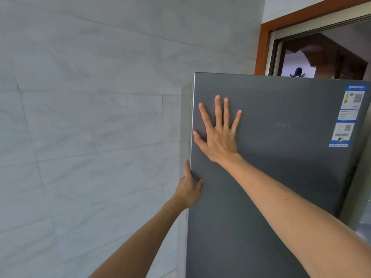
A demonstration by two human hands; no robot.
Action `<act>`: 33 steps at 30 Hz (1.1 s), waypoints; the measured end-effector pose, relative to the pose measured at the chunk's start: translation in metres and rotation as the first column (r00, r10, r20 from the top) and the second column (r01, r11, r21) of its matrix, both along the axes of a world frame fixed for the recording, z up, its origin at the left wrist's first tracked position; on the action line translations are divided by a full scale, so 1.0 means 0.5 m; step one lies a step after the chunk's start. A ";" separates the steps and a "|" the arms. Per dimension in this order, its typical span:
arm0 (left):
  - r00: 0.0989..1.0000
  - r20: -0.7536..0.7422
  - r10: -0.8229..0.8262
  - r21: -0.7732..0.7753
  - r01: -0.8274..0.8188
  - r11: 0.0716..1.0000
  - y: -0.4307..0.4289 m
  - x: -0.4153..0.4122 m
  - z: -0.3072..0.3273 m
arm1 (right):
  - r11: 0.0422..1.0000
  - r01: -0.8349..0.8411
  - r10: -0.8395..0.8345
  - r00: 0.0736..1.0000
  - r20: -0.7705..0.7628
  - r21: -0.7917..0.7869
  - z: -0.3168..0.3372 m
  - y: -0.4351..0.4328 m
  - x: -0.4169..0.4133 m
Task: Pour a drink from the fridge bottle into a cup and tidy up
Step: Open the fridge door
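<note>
A tall grey fridge door point(281, 177) fills the right half of the head view. My right hand point(219, 135) lies flat on the door near its upper left corner, fingers straight and spread. Lower down, my left hand point(189, 189) grips the door's left edge, thumb on the front face and fingers wrapped round behind the edge. No bottle and no cup is in view.
A pale grey tiled wall point(90, 117) stands close on the left of the fridge. Stickers point(345, 119) sit at the door's upper right. Behind the fridge top is a brown-framed opening point(269, 37) into another room.
</note>
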State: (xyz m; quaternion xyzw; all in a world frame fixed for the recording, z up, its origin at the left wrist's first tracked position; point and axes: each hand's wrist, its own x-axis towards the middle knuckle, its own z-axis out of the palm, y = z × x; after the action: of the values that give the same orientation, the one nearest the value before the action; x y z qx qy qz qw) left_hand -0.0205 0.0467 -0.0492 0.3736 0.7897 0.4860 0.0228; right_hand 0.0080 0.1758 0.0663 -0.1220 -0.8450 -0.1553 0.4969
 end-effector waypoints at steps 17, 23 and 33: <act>0.997 0.038 -0.066 0.031 0.065 0.997 0.000 -0.005 -0.009 | 0.999 0.029 -0.029 1.000 0.006 0.017 -0.002 -0.009 0.007; 0.996 0.029 -0.089 0.019 0.088 0.996 -0.003 -0.008 -0.010 | 0.999 0.046 -0.046 0.999 0.009 0.017 -0.002 -0.013 0.014; 0.995 0.031 -0.092 0.039 0.091 0.995 -0.021 0.039 -0.014 | 0.999 0.043 -0.043 0.999 -0.005 -0.023 -0.006 -0.044 0.045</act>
State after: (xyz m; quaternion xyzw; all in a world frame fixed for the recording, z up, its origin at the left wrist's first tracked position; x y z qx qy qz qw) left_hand -0.0010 0.0361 -0.0560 0.4017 0.7620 0.5053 0.0510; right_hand 0.0304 0.1537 0.0631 -0.1464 -0.8425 -0.1560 0.4944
